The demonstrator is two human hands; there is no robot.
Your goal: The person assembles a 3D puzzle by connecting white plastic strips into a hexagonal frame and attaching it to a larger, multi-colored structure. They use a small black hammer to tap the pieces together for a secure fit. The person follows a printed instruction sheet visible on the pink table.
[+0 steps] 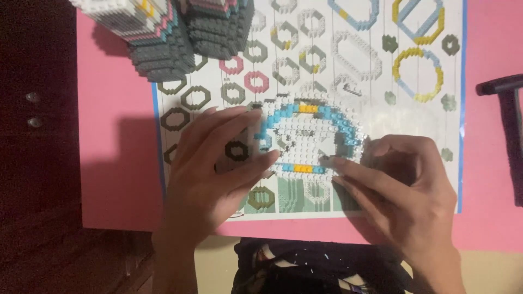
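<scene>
Pressing in from both sides, the two hands bracket a round flat piece of tiny building bricks (310,136), white with a light blue ring and a few yellow bits. Left hand (210,174) lies flat and spread, nothing clenched, fingertips (261,117) touching the disc's left edge. Right hand (406,190) is loose too, fingertips (329,161) on the lower right rim, not really gripping anything. Under both hands sits the instruction sheet (381,109) printed with ring shapes, on a pink table (117,163). Up past the left fingers stands a stacked grey brick block (169,46) with pink and white layers. Right of the right hand, a dark tool (509,109) lies well apart
</scene>
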